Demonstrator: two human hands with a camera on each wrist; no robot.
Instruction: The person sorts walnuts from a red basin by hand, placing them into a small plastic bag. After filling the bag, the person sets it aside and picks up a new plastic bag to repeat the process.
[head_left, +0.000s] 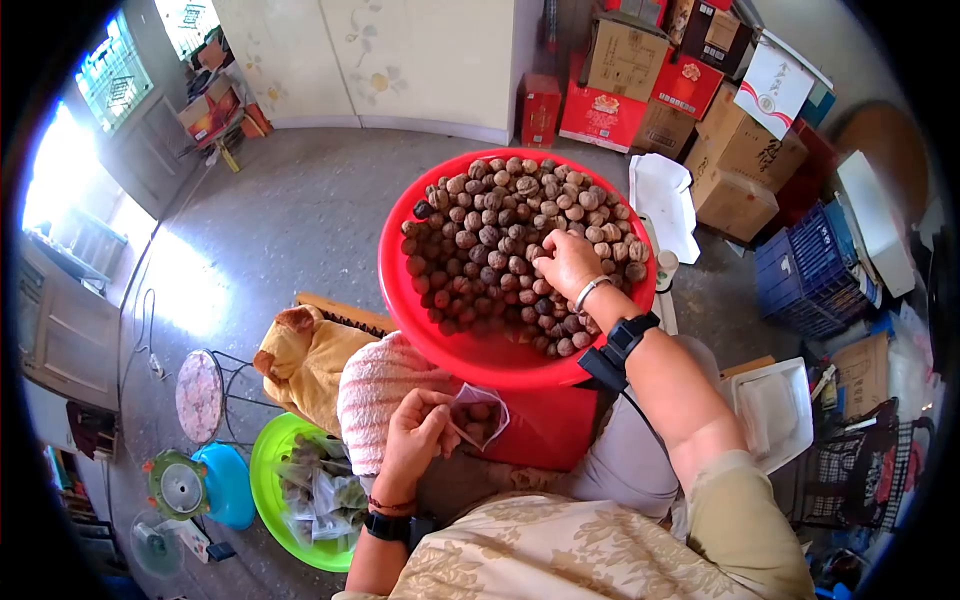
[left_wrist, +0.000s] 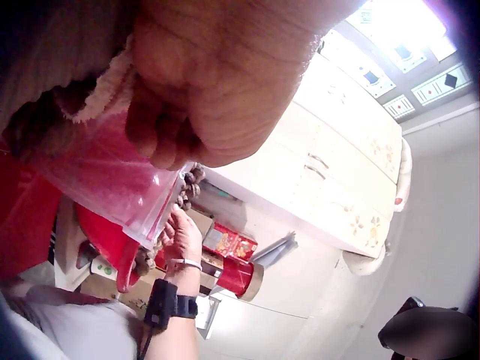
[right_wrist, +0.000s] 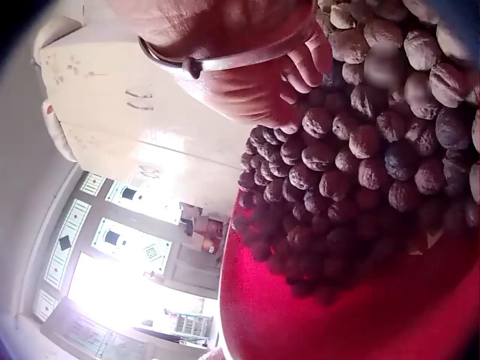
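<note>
Both hands have work: L hand point(head_left: 415, 435) pinches the rim of a clear plastic bag point(left_wrist: 124, 176) betw. thumb and fingers, and R hand point(head_left: 572, 265) lies w/ bent fingers on the walnuts point(head_left: 490, 235); if it pinches one I cannot tell, b/c the fingertips are hidden. Walnuts fill most of a red basin point(head_left: 480, 358), heaped toward 12 o'clock, w/ a bare part at 6 o'clock. R hand is at approx. 3 o'clock from the basin's middle. Plastic bag is just outside the rim, betw. 6 and 7 o'clock, w/ some walnuts inside. Farther, at 7–8 o'clock, a green basin point(head_left: 262, 470) holds filled bags point(head_left: 335, 505).

Each walnut is prob. light, hard and stiff; its wrinkled shell should not slip much, but round shape may roll. Best grip is around the widest part, thumb opposite to 2–3 fingers, from the top of the heap. Plastic bag looks thin, soft, rather slippery; its mouth may collapse, so hold it at the rim, and support its bottom if it becomes heavy.
</note>
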